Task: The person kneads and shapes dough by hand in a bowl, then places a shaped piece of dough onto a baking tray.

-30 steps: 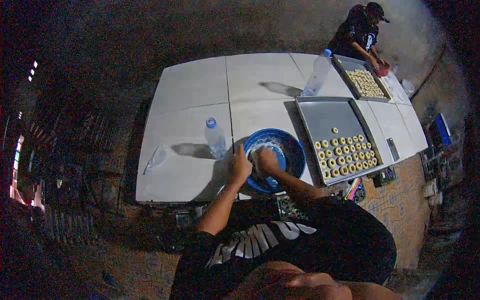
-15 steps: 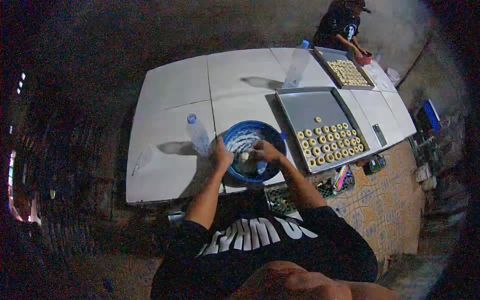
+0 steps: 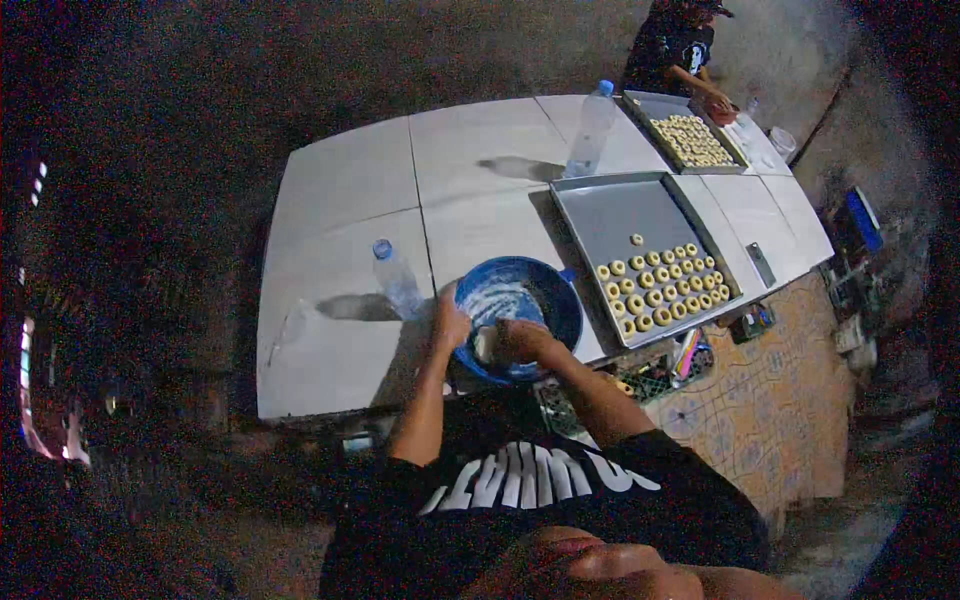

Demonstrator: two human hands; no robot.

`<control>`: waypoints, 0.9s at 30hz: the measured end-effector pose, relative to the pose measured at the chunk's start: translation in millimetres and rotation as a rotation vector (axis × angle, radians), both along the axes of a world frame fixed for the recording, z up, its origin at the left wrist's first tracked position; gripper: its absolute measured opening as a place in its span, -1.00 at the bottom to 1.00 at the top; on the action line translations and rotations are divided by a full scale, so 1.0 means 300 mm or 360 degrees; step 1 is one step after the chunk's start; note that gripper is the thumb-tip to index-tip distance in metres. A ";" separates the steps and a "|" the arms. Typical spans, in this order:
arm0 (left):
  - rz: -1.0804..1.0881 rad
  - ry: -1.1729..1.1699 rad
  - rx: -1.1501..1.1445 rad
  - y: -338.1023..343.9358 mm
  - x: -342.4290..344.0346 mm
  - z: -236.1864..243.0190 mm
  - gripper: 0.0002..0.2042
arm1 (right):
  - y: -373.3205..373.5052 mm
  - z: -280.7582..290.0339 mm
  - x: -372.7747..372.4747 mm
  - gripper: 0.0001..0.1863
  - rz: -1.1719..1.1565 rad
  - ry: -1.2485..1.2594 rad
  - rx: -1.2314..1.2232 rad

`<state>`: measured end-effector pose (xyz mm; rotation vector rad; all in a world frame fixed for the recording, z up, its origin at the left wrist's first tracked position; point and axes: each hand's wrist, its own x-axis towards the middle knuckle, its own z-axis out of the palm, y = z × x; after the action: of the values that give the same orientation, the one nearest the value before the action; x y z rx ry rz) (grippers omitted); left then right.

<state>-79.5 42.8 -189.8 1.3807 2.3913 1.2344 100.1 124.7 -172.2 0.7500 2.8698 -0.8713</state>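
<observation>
The left hand (image 3: 452,324) pinches a blue bowl (image 3: 573,322) at its rim; the right hand (image 3: 522,342) touches pale dough (image 3: 485,345) inside, its fingers indistinct.

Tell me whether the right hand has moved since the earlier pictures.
Yes: judged against the nearer tray, the right hand in the blue bowl has shifted toward the person's side of the table.

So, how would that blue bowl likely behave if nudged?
The blue bowl would probably slide before tipping, being wide and low. The left hand at its rim may check that slide. The white smears could make its inner wall slick, if they're wet; I can't tell.
</observation>
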 end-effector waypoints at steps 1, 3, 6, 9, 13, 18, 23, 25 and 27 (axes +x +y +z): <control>0.0010 0.0087 -0.0072 -0.003 0.009 0.019 -0.59 | 0.001 -0.014 -0.014 -0.54 0.0030 -0.0096 0.0080; -0.0199 -0.0260 0.0007 -0.006 0.039 0.073 -0.54 | 0.056 -0.077 -0.046 -0.59 0.0035 -0.0148 0.0155; -0.0171 -0.0159 -0.0251 -0.008 0.086 0.105 -0.48 | 0.123 -0.161 -0.087 -0.65 0.0151 -0.0373 0.0203; -0.0288 -0.0277 -0.0119 0.024 0.058 0.048 -0.42 | 0.143 -0.202 -0.096 -0.63 -0.0061 0.0103 0.0259; -0.0046 0.0018 0.0072 -0.033 0.021 -0.020 -0.38 | 0.050 -0.027 -0.190 -0.71 -0.0323 -0.0182 0.0093; 0.0012 -0.0193 -0.0215 -0.030 -0.017 0.013 -0.41 | -0.026 -0.018 -0.211 -0.68 -0.0483 0.0058 0.0261; 0.0219 0.0145 0.0103 0.052 0.035 -0.146 -0.42 | 0.068 -0.173 -0.113 -0.71 -0.0349 0.0434 0.0246; 0.0391 0.0175 0.0178 0.078 -0.011 -0.218 -0.36 | 0.069 -0.184 -0.107 -0.69 -0.0347 0.0585 0.0514; 0.0475 0.0024 0.0081 -0.034 -0.134 -0.276 -0.40 | -0.070 -0.033 -0.126 -0.67 -0.0207 0.0620 0.0154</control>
<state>-119.6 32.7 -272.4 1.0747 2.6675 1.3627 62.1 103.7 -182.0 0.8716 3.2531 -0.9992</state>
